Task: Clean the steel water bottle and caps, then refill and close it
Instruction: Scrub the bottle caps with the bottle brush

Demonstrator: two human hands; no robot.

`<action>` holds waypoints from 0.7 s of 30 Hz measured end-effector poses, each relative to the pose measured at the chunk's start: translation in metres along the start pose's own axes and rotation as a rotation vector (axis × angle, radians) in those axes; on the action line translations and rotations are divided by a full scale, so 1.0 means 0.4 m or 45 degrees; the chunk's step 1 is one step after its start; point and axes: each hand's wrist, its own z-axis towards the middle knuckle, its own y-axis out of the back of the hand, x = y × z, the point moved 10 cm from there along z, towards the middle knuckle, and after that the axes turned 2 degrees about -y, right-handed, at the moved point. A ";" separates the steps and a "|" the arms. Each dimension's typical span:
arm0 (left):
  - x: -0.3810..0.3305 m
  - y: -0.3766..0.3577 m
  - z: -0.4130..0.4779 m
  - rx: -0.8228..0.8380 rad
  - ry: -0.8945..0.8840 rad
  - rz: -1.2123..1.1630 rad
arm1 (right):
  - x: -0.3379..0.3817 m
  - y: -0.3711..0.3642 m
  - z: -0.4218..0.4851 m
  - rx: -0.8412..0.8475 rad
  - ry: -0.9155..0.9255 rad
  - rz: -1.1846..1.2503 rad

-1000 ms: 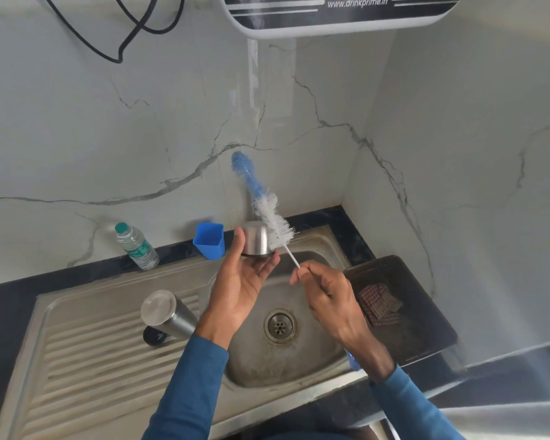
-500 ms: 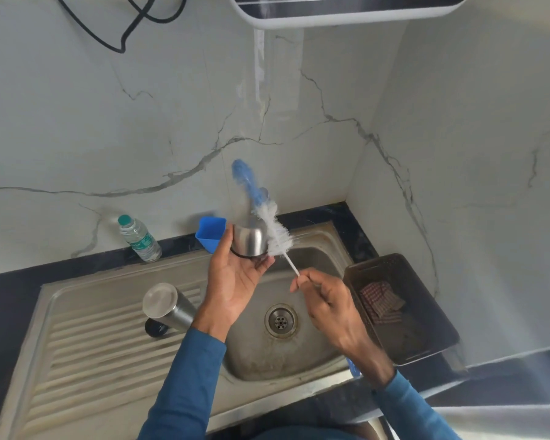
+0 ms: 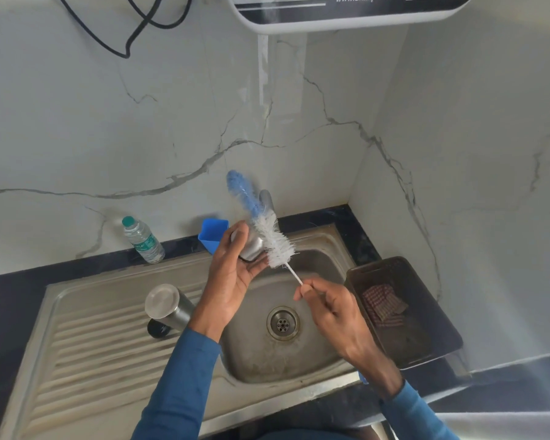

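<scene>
Held the steel cap (image 3: 251, 246) above the basin of the sink (image 3: 108, 360), gripped in the left hand (image 3: 232, 277), thumb curled over its upper side and fingers (image 3: 258, 265) wrapped beneath. Pinched the thin wire stem of the bottle brush (image 3: 275, 241) between the pressed-together fingertips (image 3: 302, 290) of the right hand (image 3: 327, 308), lower than the cap and to its right. Ran the brush's long axis up and leftward from that pinch, white bristles touching the cap's right flank, blue tip well past it toward the wall. Had the cap's dark rim facing down toward the left palm, away from the bristles; judged that scrubbing inside would call for turning that opening toward the brush, left hand nearer for the job. Had the steel bottle (image 3: 169, 308) on the ribbed drainboard to the left, base toward the camera, a black piece (image 3: 158, 328) at its lower end; could not tell whether lying or propped. Saw a blue cup (image 3: 213, 233) and a plastic bottle (image 3: 143, 239) by the wall on the desk (image 3: 13, 296), and a dark tray (image 3: 426, 344) holding a checked cloth (image 3: 383, 304) at right
</scene>
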 end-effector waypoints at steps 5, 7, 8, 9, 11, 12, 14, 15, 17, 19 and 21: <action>0.034 -0.027 -0.028 0.166 0.053 0.113 | 0.046 0.023 0.028 -0.043 0.054 0.007; 0.041 -0.031 -0.034 0.192 0.046 0.144 | 0.062 0.032 0.037 -0.067 0.088 -0.005; 0.034 -0.030 -0.033 0.185 0.024 0.135 | 0.059 0.032 0.034 -0.064 0.085 -0.015; 0.022 -0.029 -0.030 0.166 -0.001 0.110 | 0.050 0.028 0.028 -0.049 0.072 -0.026; -0.009 -0.016 -0.020 0.087 -0.041 0.059 | 0.027 0.014 0.003 -0.010 0.041 -0.053; -0.024 -0.004 -0.016 0.045 -0.060 0.048 | 0.021 0.005 -0.009 0.009 0.030 -0.065; -0.037 0.003 -0.014 0.030 -0.081 0.063 | 0.019 -0.002 -0.017 0.024 0.010 -0.055; -0.032 -0.001 -0.017 0.050 -0.073 0.094 | 0.024 0.000 -0.011 0.017 0.005 -0.040; -0.007 -0.018 -0.029 0.113 -0.046 0.161 | 0.045 0.011 0.010 -0.012 0.034 -0.028; 0.007 -0.025 -0.036 0.121 -0.044 0.155 | 0.061 0.016 0.025 -0.027 0.070 -0.025; -0.012 -0.011 -0.028 0.054 -0.088 0.098 | 0.057 0.007 0.021 -0.011 0.075 -0.041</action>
